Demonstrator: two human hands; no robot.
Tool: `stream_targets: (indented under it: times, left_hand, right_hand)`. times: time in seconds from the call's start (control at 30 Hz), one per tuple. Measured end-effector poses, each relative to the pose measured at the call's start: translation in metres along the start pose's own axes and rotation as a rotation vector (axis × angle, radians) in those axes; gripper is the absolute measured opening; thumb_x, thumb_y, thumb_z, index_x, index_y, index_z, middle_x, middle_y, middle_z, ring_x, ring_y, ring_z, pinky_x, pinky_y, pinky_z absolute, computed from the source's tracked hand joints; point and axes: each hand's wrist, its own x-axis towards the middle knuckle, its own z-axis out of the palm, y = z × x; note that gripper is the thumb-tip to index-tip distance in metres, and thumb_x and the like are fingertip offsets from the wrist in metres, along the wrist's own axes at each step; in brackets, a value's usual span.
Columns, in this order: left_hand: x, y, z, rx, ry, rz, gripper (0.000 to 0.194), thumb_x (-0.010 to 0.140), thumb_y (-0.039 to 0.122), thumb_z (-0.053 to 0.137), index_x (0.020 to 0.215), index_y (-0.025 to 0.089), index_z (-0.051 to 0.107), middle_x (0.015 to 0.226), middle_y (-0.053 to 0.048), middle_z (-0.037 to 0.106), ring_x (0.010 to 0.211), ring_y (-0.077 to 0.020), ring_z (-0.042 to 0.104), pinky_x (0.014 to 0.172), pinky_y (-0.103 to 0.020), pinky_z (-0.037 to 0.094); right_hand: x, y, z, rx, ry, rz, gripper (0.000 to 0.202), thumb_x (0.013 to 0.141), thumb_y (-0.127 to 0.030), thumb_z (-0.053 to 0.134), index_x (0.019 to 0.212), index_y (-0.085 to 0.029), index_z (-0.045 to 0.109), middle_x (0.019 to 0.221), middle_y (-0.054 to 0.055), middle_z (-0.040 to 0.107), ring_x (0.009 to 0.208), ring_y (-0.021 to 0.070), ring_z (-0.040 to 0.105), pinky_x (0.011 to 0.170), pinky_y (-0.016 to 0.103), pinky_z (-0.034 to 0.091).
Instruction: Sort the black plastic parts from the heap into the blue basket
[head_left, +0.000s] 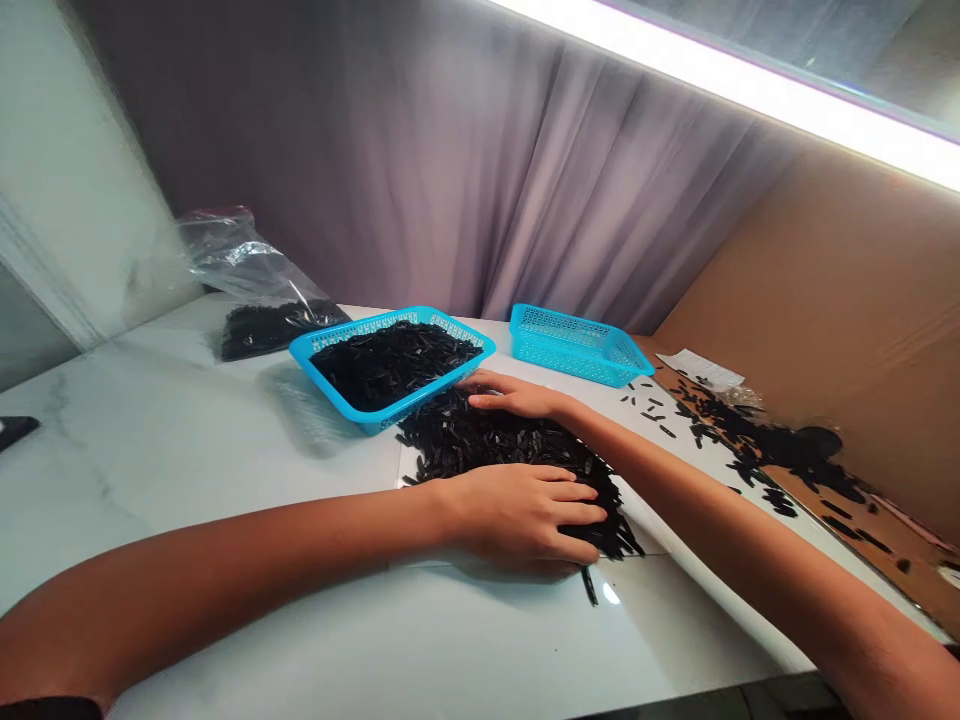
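A heap of small, flat black strips (487,435) lies on a white sheet on the table. My left hand (525,515) rests on the near side of the heap, palm down, with its fingers spread over the strips. At the far side my right hand (514,392) reaches across the heap, fingers stretched out beside the rim of a blue basket (349,405). That basket is filled with the same black strips and looks tilted. One loose strip (590,586) sticks out below the left fingertips.
A second blue basket (574,350) stands at the back. Behind the full basket leans a clear plastic bag (262,270) with black pieces in it. More black pieces (780,445) lie scattered at the right, near a paper (701,367) and the brown wall (847,320).
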Motion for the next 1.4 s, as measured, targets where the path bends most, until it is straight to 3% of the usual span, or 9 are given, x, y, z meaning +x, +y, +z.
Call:
stream_targets:
  times: [0.23,0.47,0.6,0.83,0.97,1.07,1.27,1.4]
  left_hand:
    - [0.0,0.0,0.001,-0.012,-0.001,0.003,0.036,0.102,0.029,0.038,0.111,0.021,0.071,0.127,-0.01,0.065,0.116,-0.0252,0.06,0.108,-0.04,0.042]
    - [0.001,0.0,0.0,-0.001,0.006,0.0,0.031,0.1,0.03,0.042,0.108,0.022,0.071,0.127,-0.01,0.065,0.115,-0.024,0.06,0.106,-0.039,0.044]
    - [0.001,0.001,0.0,-0.046,0.007,-0.028,0.026,0.098,0.029,0.048,0.106,0.022,0.071,0.123,-0.01,0.067,0.114,-0.0232,0.061,0.105,-0.039,0.045]
    - [0.001,0.001,-0.005,-0.067,0.022,-0.045,0.02,0.095,0.031,0.055,0.102,0.024,0.072,0.118,-0.01,0.068,0.108,-0.0227,0.062,0.1,-0.037,0.047]
    - [0.0,0.001,-0.004,-0.063,0.028,-0.039,0.02,0.095,0.029,0.055,0.101,0.023,0.073,0.116,-0.012,0.068,0.105,-0.0227,0.063,0.097,-0.037,0.048]
    - [0.0,0.001,-0.002,-0.06,0.033,-0.031,0.02,0.095,0.029,0.054,0.101,0.022,0.073,0.115,-0.012,0.068,0.104,-0.0228,0.063,0.095,-0.037,0.048]
    - [0.0,0.002,0.0,-0.051,0.059,-0.03,0.023,0.096,0.029,0.052,0.102,0.022,0.073,0.114,-0.013,0.068,0.104,-0.0229,0.063,0.095,-0.037,0.048]
    - [0.0,0.002,0.0,-0.046,0.053,-0.034,0.026,0.098,0.029,0.049,0.102,0.021,0.073,0.116,-0.012,0.068,0.106,-0.023,0.063,0.096,-0.037,0.048]
  right_hand:
    - [-0.001,-0.01,0.008,-0.232,0.021,0.023,0.059,0.09,-0.062,0.058,0.125,-0.014,0.063,0.133,0.016,0.053,0.13,0.0318,0.047,0.116,0.051,0.032]
    - [0.0,-0.012,0.009,-0.026,0.009,0.026,0.062,0.089,-0.057,0.062,0.137,-0.019,0.051,0.141,0.013,0.054,0.13,0.029,0.05,0.114,0.049,0.036]
    - [0.006,-0.013,0.01,-0.009,0.008,0.062,0.057,0.09,-0.053,0.063,0.136,-0.02,0.053,0.14,0.012,0.056,0.128,0.029,0.053,0.111,0.05,0.039]
    - [0.015,-0.02,0.011,-0.317,0.055,-0.021,0.063,0.089,-0.057,0.062,0.135,-0.015,0.052,0.152,0.018,0.043,0.143,0.0364,0.032,0.12,0.059,0.02]
    - [0.015,-0.025,0.016,-0.239,0.049,0.067,0.055,0.088,-0.058,0.062,0.122,-0.014,0.058,0.131,0.018,0.057,0.124,0.0344,0.051,0.111,0.055,0.037]
    - [0.016,-0.028,0.018,-0.127,0.033,0.105,0.058,0.087,-0.056,0.066,0.127,-0.016,0.055,0.126,0.015,0.06,0.114,0.0308,0.057,0.104,0.052,0.045]
    - [0.018,-0.03,0.018,-0.159,-0.015,0.052,0.057,0.089,-0.054,0.064,0.131,-0.017,0.055,0.138,0.014,0.054,0.136,0.0331,0.043,0.116,0.054,0.031]
    - [0.02,-0.034,0.021,-0.253,-0.028,0.042,0.061,0.087,-0.056,0.065,0.132,-0.016,0.055,0.152,0.017,0.039,0.145,0.0354,0.03,0.121,0.056,0.021]
